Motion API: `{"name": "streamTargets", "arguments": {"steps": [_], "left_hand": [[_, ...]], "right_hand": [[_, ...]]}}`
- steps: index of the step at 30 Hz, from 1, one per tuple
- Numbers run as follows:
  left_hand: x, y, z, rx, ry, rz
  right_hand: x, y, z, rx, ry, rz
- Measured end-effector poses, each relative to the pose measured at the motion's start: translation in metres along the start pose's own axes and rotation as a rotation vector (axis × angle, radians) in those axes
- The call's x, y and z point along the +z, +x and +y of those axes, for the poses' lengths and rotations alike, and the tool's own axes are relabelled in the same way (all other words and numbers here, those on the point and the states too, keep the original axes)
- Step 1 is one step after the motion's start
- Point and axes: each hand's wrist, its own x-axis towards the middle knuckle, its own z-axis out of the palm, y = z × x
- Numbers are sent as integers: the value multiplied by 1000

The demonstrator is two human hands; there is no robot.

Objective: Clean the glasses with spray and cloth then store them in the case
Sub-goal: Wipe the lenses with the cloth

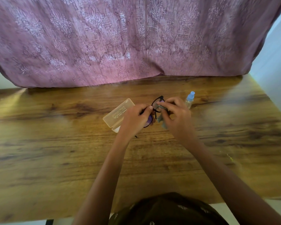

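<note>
Black-framed glasses [157,101] are held above the middle of the wooden table [71,151]. My left hand [136,119] grips the frame at its near lens, which it mostly hides. My right hand [175,116] pinches a grey cloth [162,122] against the far lens. A pale translucent glasses case [117,114] lies on the table just left of my left hand. To the right of my right hand stands a small clear spray bottle [189,99] with a light blue cap.
A pink patterned curtain [136,38] hangs along the far edge of the table. The table's right edge runs beside a pale wall [276,62]. Bare wood lies left and right of my hands.
</note>
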Motion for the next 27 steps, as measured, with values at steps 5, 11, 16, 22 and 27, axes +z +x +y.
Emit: {"name": "streamTargets", "arguments": {"steps": [5, 11, 16, 22, 27], "left_hand": [[4, 0, 0, -5, 14, 27], [3, -1, 1, -13, -4, 32], [2, -2, 1, 2, 24, 27], [4, -2, 0, 13, 22, 34], [3, -2, -2, 14, 0, 42]], "right_hand": [[-2, 9, 6, 83, -14, 44], [2, -1, -2, -26, -12, -4], [4, 2, 0, -17, -18, 13], [1, 11, 9, 62, -23, 47], [3, 3, 0, -13, 9, 4]]}}
